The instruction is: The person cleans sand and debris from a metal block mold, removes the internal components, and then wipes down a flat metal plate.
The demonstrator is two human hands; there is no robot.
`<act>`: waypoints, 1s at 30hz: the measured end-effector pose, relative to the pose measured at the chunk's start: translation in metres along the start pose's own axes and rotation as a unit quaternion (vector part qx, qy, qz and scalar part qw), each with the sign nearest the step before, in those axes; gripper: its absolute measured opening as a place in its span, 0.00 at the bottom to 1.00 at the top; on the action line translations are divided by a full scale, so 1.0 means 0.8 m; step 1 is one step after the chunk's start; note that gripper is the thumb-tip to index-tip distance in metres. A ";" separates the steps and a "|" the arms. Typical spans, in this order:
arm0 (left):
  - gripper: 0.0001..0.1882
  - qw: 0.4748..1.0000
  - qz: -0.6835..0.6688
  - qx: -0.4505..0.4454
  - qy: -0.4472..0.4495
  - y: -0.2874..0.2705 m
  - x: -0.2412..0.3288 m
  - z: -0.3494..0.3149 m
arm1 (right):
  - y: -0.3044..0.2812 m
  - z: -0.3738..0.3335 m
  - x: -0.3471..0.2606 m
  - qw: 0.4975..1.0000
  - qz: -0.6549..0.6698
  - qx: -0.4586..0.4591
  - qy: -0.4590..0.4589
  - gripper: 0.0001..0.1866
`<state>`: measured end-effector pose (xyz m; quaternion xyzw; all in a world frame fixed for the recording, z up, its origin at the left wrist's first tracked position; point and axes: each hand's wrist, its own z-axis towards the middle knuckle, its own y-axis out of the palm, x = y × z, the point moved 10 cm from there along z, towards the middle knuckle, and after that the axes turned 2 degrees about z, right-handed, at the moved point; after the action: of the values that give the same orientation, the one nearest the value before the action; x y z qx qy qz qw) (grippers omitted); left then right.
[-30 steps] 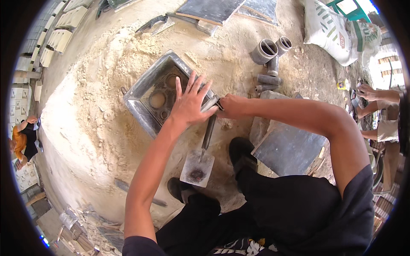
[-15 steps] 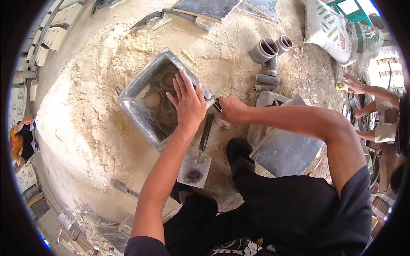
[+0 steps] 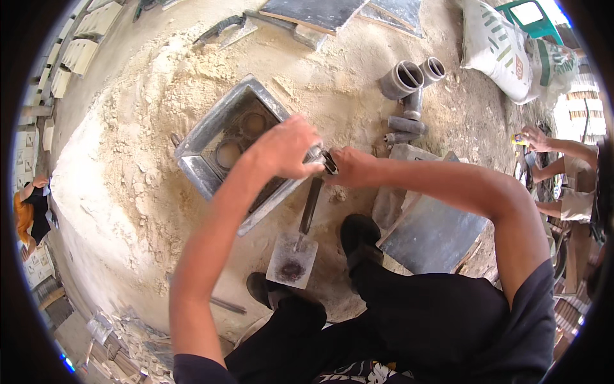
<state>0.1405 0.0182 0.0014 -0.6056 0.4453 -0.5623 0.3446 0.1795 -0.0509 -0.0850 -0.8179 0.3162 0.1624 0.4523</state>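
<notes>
A grey metal moulding box (image 3: 203, 171) stands on the sandy floor, with several round shapes inside. At its right-hand side my right hand (image 3: 350, 168) is closed round a dark metal handle (image 3: 329, 162). My left hand (image 3: 286, 148) is over the box's right edge, its fingers bent down beside that handle; what they pinch is hidden and slightly blurred. Below the hands lies a trowel (image 3: 293, 259) with a square, dark-stained blade and a long dark grip (image 3: 311, 206), between my shoes.
Pale sand (image 3: 105, 185) is heaped at left. Grey cylindrical pieces (image 3: 403, 80) stand at upper right, near white sacks (image 3: 495, 54). Dark flat boards (image 3: 432, 230) lie beside my right shoe (image 3: 360, 240), others (image 3: 313, 13) at the far side. Another person's hand (image 3: 536, 138) is at right; a person (image 3: 32, 211) is at far left.
My left hand has left its flat spread over the box's edge and moved right, its fingers now bent near the handle. My right hand keeps its grip in nearly the same place.
</notes>
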 end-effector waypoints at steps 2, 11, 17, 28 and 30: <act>0.23 0.998 -0.042 -0.054 -0.010 -0.002 -0.013 0.006 | 0.005 0.002 0.001 0.999 -0.026 0.007 -0.023 0.31; 0.25 0.988 -0.074 -0.136 -0.018 0.010 -0.025 0.022 | 0.002 0.007 -0.004 0.999 -0.035 -0.007 -0.019 0.32; 0.25 0.985 -0.105 -0.131 -0.031 0.015 -0.030 0.025 | 0.007 0.012 0.005 0.999 -0.038 0.021 -0.016 0.31; 0.24 0.983 -0.122 -0.128 -0.056 0.009 -0.034 0.021 | 0.010 0.014 0.004 0.995 0.093 -0.016 0.001 0.24; 0.23 0.983 -0.125 -0.122 -0.053 0.007 -0.032 0.019 | 0.020 0.010 0.014 0.988 0.137 -0.009 0.063 0.22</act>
<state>0.1557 0.0384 -0.0154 -0.7231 0.4126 -0.5095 0.2176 0.1776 -0.0542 -0.1057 -0.7796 0.4519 0.1740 0.3971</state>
